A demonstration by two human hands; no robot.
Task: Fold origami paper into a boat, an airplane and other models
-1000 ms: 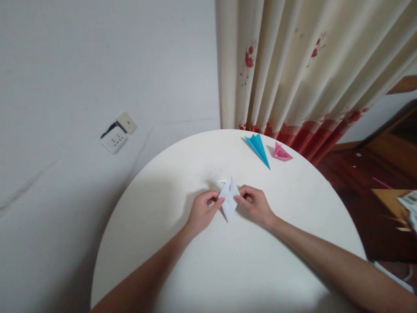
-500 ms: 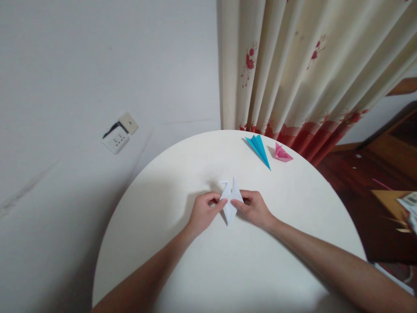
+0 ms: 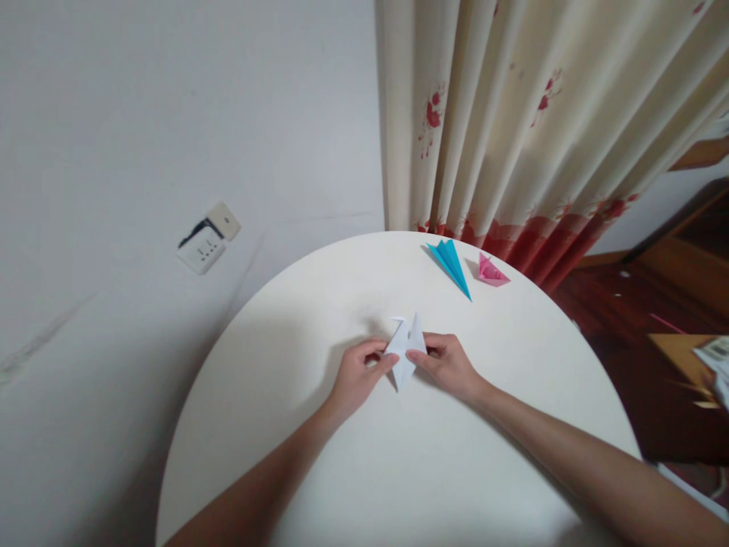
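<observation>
A white origami crane (image 3: 403, 365) is held over the table between both hands, its bent head and pointed tail upward and a folded wing tip pointing down toward me. My left hand (image 3: 360, 374) pinches its left side, thumb on the near face and fingers behind. On the right side my right hand (image 3: 449, 365) grips it the same way, thumb laid across the paper. The fingertips behind the crane are hidden.
At the far edge of the round white table (image 3: 239, 456) lie a blue paper plane (image 3: 451, 267) and a pink folded paper piece (image 3: 491, 272). A wall with a socket (image 3: 202, 249) is on the left. A patterned curtain (image 3: 501, 152) hangs behind the table.
The crane has tilted slightly, its head and tail shifting a little to the right. Both hands keep their pinch on it. The whole view has shifted slightly.
</observation>
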